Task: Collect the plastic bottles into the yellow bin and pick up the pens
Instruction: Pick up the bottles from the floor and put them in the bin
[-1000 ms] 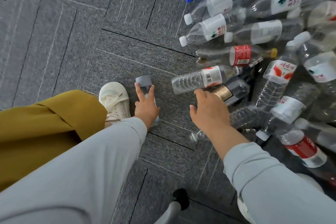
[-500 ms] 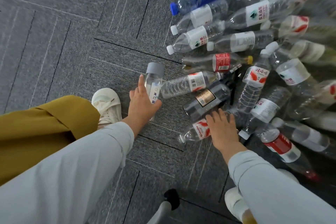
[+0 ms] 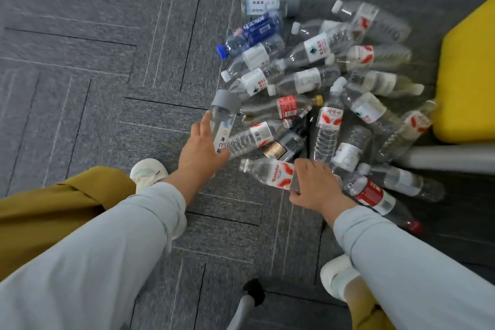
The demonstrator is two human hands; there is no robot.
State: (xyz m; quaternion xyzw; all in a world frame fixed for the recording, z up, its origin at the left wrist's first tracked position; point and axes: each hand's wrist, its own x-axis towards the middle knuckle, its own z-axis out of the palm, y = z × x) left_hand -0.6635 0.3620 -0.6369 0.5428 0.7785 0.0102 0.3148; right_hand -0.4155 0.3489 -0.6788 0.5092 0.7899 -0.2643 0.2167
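1. Two hands busy — my left hand (image 3: 202, 153) is wrapped around a grey-capped bottle (image 3: 222, 120).
2. My right hand (image 3: 316, 185) grips a red-labelled bottle (image 3: 270, 173).
3. Bottle pile (image 3: 321, 83) just past my fingers — yellow bin (image 3: 468, 83) beyond, on the right.

bottles (image 3: 316, 104) lie heaped on the carpet (image 3: 80, 75), bin (image 3: 468, 75) to their right.

Clear bottle with red-and-white label (image 3: 276, 175), lying under right hand: red word looking like "Wahaha", blurred. Grey-capped bottle (image 3: 222, 126) in left hand showing blue characters "澳门" down its label. Barcode showing on ribbed bottle (image 3: 254, 135). Other labels blurring beyond reading.
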